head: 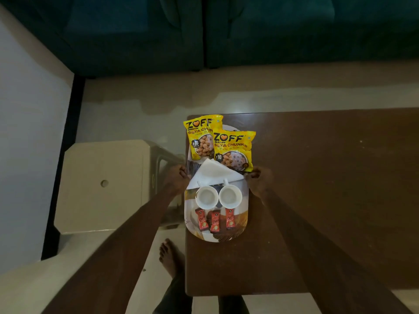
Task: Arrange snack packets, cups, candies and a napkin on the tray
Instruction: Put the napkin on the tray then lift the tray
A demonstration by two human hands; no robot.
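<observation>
A patterned oval tray [192, 225] lies along the left edge of a dark brown table. Two yellow soya chunk packets [201, 137] [233, 150] overlap at its far end. Below them lies a folded white napkin [213, 172]. Two white cups [205, 196] [230, 196] stand side by side in the middle. Three red candies [215, 219] lie in a row at the near end. My left hand [179, 177] grips the tray's left rim. My right hand [257, 177] grips the right rim beside the nearer packet.
The brown table [328, 189] stretches to the right. A beige plastic stool [102, 184] stands left of the table. A dark teal sofa [226, 30] fills the far side. My bare foot [170, 257] rests on the pale floor near the table's left edge.
</observation>
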